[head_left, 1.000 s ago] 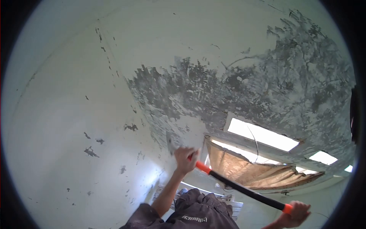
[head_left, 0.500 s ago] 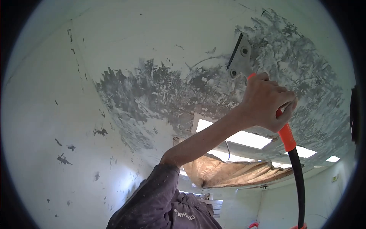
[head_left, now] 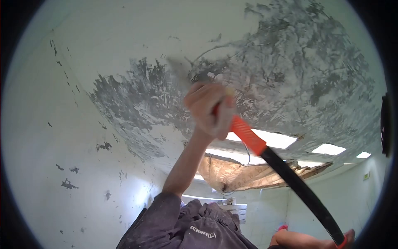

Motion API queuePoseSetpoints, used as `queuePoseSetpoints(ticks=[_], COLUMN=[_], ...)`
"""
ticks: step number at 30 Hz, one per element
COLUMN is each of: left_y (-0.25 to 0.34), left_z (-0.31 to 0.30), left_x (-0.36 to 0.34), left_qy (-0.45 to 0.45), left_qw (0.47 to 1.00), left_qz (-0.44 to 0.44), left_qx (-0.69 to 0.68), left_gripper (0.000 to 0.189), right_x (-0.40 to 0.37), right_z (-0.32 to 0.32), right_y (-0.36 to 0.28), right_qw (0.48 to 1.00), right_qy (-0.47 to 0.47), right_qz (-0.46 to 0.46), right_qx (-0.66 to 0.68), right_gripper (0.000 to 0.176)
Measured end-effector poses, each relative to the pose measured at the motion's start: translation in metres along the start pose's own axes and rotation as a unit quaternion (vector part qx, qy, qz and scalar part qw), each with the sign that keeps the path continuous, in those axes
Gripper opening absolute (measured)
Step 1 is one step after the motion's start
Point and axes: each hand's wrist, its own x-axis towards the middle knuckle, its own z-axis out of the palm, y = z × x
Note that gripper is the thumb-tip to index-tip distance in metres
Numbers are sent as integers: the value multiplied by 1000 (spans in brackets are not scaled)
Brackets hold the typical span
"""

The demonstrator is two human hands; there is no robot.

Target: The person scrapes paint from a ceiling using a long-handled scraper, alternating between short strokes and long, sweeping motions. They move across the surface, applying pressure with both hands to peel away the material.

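Observation:
My left hand [head_left: 211, 108], blurred by motion, is closed around the orange grip of a long-handled scraper [head_left: 296, 178]. The scraper's blade end is smeared, up and left of that hand, over the scraped grey surface [head_left: 290, 79]. Its black shaft slants down to the right. At the bottom right, my right hand [head_left: 350, 237] is closed at the red-orange butt end, partly cut off by the dark edge of the view. The dark shirt [head_left: 199, 232] and sleeve fill the lower middle.
Patchy grey areas and pale coating spread across the surface overhead. Bright openings [head_left: 273, 139] and a sagging brown sheet [head_left: 248, 172] lie behind the shaft. A pale wall [head_left: 49, 157] with chipped spots stands at the left, and white slats [head_left: 238, 211] show low behind the shirt.
My left hand and the scraper's blade have swung left and slightly down across the view. The shaft now slants more, and the right forearm and hand have come further into sight.

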Motion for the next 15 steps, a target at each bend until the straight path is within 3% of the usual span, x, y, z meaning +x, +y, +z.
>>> queuePoseSetpoints(ticks=[1,3,5,11,13,15], left_y=[-6,-9,-2,50,68,80], left_z=[-10,-25,-17,81,107,125], left_x=[-12,-33,-32,19,28,34], left_qy=[-3,-37,-38,-72,-110,-97], left_qw=[1000,996,996,993,989,992], left_qz=[7,-72,-75,-58,-48,-10], left_qx=[-5,27,24,-78,-82,-83], left_gripper=[5,7,7,4,2,6], right_x=[-4,-7,-1,22,24,27], right_z=[-2,-8,-13,-30,-34,-34], right_y=[6,4,-2,-82,-106,-116], right_qw=[999,998,994,997,985,984], right_qy=[5,-5,-63,-36,-14,0], right_qz=[37,63,80,-16,-64,-87], right_qx=[19,27,38,-63,-161,-153], right_gripper=[39,35,34,48,53,55])
